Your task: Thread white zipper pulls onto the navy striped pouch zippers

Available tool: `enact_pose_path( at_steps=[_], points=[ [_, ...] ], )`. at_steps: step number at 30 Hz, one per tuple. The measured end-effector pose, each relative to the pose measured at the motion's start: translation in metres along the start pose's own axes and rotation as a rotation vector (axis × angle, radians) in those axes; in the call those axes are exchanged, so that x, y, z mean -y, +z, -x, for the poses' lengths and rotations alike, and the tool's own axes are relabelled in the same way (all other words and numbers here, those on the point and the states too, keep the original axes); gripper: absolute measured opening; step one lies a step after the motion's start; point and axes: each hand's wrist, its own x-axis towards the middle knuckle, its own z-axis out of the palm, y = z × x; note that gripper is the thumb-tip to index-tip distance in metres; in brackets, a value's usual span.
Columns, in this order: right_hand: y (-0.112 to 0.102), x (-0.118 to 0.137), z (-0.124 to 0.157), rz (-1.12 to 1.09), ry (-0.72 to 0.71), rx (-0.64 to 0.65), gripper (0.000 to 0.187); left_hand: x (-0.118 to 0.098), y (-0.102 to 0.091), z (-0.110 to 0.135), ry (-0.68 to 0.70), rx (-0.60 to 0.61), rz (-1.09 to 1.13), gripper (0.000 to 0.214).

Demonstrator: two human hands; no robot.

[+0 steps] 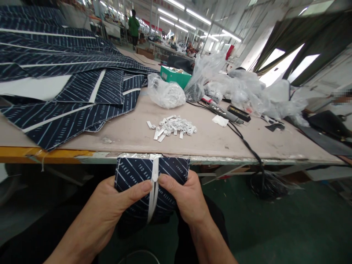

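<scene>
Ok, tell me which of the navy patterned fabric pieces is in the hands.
The piece with the white zip pull, held between left hand and right hand before the table; the other pieces lie heaped on its left.

appears as a navy fabric panel (132, 171), printed with pale diagonal lines and lettering, curved, just beside the near edge of the table (129, 137). bears a white zip (151, 206) down its middle, parted below the white slider (155, 177).

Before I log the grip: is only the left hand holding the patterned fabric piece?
No, the right hand also grips the patterned fabric piece, with its thumb beside the white zipper pull.
</scene>
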Motion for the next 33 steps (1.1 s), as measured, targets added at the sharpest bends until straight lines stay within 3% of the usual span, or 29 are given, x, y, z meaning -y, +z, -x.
enact_pose_path(
  at_steps=[7, 11, 17, 22, 28, 33],
  points=[
    [0.002, 0.007, -0.004, -0.094, 0.080, 0.045, 0.028, -0.004, 0.013, -0.001, 0.005, 0.042, 0.103, 0.045],
    [-0.002, 0.005, -0.001, -0.068, 0.108, 0.083, 0.026, -0.002, 0.010, 0.001, -0.047, 0.090, 0.126, 0.045],
    [-0.002, 0.001, 0.006, -0.048, 0.116, 0.022, 0.027, 0.001, 0.002, 0.000, -0.044, 0.157, 0.077, 0.044],
    [0.000, 0.003, 0.003, -0.052, 0.113, 0.036, 0.029, -0.002, 0.006, -0.004, 0.005, 0.090, 0.133, 0.045],
    [-0.005, 0.004, 0.008, -0.043, 0.140, 0.080, 0.027, -0.006, 0.009, 0.002, -0.047, 0.065, 0.122, 0.051],
    [-0.007, 0.000, 0.014, -0.051, 0.162, 0.084, 0.026, 0.006, 0.001, 0.000, -0.049, 0.092, 0.112, 0.035]
  ],
)
